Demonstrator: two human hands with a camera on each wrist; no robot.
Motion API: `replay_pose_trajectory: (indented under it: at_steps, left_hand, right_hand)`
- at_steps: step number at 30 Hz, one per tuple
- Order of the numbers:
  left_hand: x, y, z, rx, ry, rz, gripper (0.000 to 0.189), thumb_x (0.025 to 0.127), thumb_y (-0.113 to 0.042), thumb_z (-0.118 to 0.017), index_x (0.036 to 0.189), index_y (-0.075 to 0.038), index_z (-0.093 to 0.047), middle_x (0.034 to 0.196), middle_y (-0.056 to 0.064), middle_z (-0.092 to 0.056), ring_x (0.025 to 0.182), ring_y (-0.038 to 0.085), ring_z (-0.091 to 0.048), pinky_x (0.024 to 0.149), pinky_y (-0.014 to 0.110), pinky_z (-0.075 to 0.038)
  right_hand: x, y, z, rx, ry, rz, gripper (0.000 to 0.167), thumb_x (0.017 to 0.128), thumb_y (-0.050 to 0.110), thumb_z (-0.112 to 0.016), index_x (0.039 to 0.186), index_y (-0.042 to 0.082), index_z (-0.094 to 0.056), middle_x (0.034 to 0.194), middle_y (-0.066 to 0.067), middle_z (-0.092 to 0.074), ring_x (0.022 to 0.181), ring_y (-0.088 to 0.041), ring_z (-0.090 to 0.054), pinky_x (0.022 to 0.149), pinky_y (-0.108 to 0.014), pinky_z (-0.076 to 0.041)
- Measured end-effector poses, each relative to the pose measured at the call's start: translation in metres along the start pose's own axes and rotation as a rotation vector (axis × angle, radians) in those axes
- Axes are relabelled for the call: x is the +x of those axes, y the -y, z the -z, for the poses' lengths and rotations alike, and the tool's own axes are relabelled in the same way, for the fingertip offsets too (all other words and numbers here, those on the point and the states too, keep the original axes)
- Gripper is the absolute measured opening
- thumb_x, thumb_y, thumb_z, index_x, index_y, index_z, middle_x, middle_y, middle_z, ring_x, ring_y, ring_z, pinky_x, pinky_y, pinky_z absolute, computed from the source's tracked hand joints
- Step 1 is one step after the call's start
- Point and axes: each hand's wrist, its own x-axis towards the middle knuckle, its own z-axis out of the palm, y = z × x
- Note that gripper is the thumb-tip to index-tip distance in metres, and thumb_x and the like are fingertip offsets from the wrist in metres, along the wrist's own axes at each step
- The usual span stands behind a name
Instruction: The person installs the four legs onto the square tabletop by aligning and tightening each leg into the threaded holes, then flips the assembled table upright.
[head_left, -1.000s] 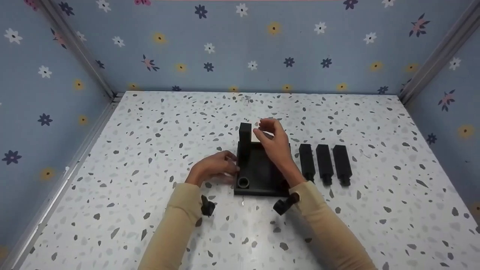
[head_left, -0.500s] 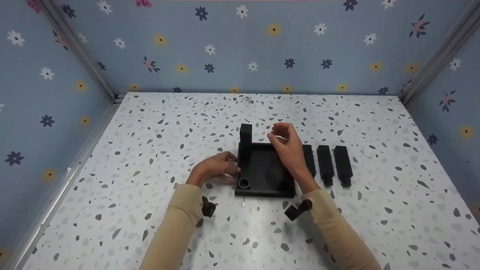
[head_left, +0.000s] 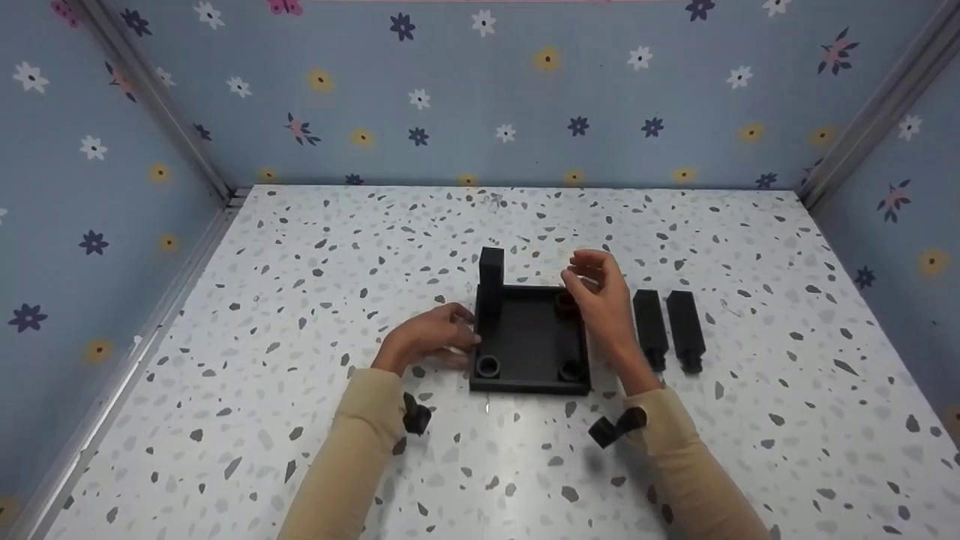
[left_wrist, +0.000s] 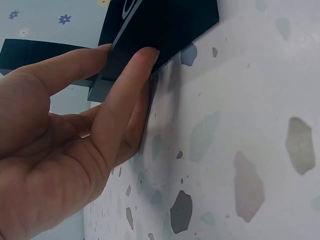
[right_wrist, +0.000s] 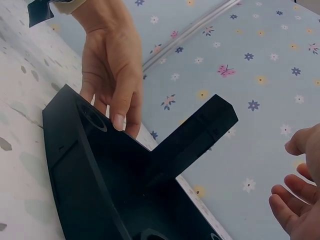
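A black, square, shallow tray (head_left: 529, 339) lies on the table, with round sockets in its corners. At its far left corner stands an upright black square post (head_left: 491, 277). My left hand (head_left: 431, 335) rests against the tray's left wall; in the left wrist view, fingertips (left_wrist: 145, 56) touch the wall's outer side. My right hand (head_left: 604, 300) hovers over the tray's right edge, fingers loosely bent and holding nothing. To its right lie two similar black posts (head_left: 649, 326) with narrow stepped ends. Right-hand fingers (right_wrist: 287, 200) also show at the right wrist view's edge.
Speckled white table surface (head_left: 337, 247) surrounds the tray. A blue flowered wall (head_left: 480, 90) stands behind it, with more flowered panels at both sides. Dark devices (head_left: 616, 427) are strapped to both wrists.
My right hand has moved rightward from beside the upright post, uncovering the tray's right sockets and now hiding the nearest lying post. My left hand has stayed at the tray's left wall.
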Motion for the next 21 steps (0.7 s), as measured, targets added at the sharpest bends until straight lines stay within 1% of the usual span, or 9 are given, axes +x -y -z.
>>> replay_pose_trajectory:
  at_steps: [3, 6, 11, 15, 18, 21]
  left_hand:
    - [0.0, 0.0, 0.0, 0.006, 0.001, -0.007, 0.049, 0.084, -0.005, -0.066, 0.128, -0.003, -0.044, 0.108, 0.017, -0.062, 0.089, 0.022, -0.067, 0.08, 0.033, -0.059]
    - [0.0, 0.0, 0.0, 0.005, -0.005, -0.004, 0.049, 0.084, -0.007, -0.067, 0.128, -0.004, -0.044, 0.108, 0.016, -0.062, 0.088, 0.021, -0.067, 0.079, 0.032, -0.059]
    - [-0.001, 0.0, 0.0, -0.001, -0.009, 0.007, 0.051, 0.084, -0.008, -0.067, 0.129, -0.005, -0.044, 0.109, 0.016, -0.06, 0.087, 0.021, -0.067, 0.078, 0.032, -0.059]
    - [-0.001, 0.0, 0.0, -0.001, -0.007, 0.006, 0.051, 0.084, -0.007, -0.067, 0.13, -0.005, -0.044, 0.11, 0.016, -0.06, 0.088, 0.022, -0.067, 0.079, 0.033, -0.059]
    - [-0.001, 0.0, 0.0, -0.005, -0.004, 0.007, 0.051, 0.084, -0.007, -0.067, 0.13, -0.005, -0.044, 0.11, 0.017, -0.06, 0.089, 0.023, -0.067, 0.079, 0.033, -0.059]
    - [-0.001, 0.0, 0.0, -0.005, -0.002, 0.009, 0.051, 0.084, -0.007, -0.067, 0.13, -0.005, -0.044, 0.111, 0.017, -0.06, 0.089, 0.023, -0.067, 0.08, 0.033, -0.059]
  right_hand:
    - [0.0, 0.0, 0.006, 0.0, -0.019, 0.018, 0.037, 0.091, 0.018, -0.066, 0.122, 0.004, -0.052, 0.12, -0.014, -0.056, 0.112, -0.02, -0.057, 0.096, -0.03, -0.05]
    - [0.001, -0.001, 0.013, 0.022, -0.027, 0.019, 0.037, 0.091, 0.013, -0.065, 0.123, 0.0, -0.051, 0.12, -0.015, -0.055, 0.112, -0.022, -0.057, 0.097, -0.032, -0.049]
    - [0.001, -0.003, 0.023, 0.051, -0.051, -0.027, 0.041, 0.09, 0.009, -0.065, 0.126, -0.002, -0.049, 0.122, -0.016, -0.054, 0.115, -0.027, -0.055, 0.096, -0.028, -0.05]
    - [0.001, -0.005, 0.031, 0.051, -0.079, -0.057, 0.041, 0.09, 0.012, -0.065, 0.126, -0.001, -0.049, 0.123, -0.014, -0.055, 0.116, -0.024, -0.055, 0.095, -0.024, -0.05]
    - [0.0, -0.006, 0.038, 0.029, -0.101, -0.056, 0.043, 0.09, 0.017, -0.066, 0.126, 0.0, -0.049, 0.123, -0.011, -0.055, 0.116, -0.021, -0.055, 0.096, -0.024, -0.049]
    - [-0.001, -0.009, 0.045, 0.001, -0.123, -0.053, 0.043, 0.09, 0.02, -0.066, 0.126, 0.001, -0.049, 0.122, -0.01, -0.056, 0.115, -0.021, -0.056, 0.096, -0.025, -0.049]
